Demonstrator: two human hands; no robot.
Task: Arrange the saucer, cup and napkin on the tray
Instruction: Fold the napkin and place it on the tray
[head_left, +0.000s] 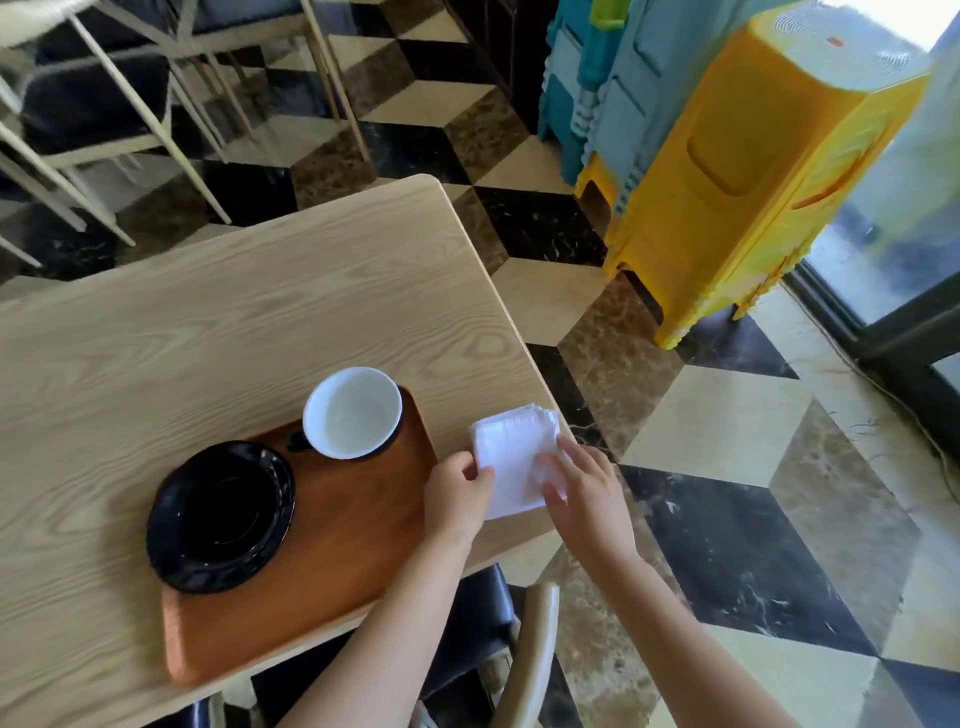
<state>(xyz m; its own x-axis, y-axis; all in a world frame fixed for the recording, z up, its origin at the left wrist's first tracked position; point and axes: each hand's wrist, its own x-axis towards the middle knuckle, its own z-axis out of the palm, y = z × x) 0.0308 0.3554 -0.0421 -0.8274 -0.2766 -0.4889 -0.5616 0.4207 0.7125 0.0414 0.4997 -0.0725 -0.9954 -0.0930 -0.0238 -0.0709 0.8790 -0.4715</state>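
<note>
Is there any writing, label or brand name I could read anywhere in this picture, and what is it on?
No text can be read.
Yellow stool: a small orange mark on top, too small and blurred to read.
Cup, saucer, napkin, tray: no print shows.
</note>
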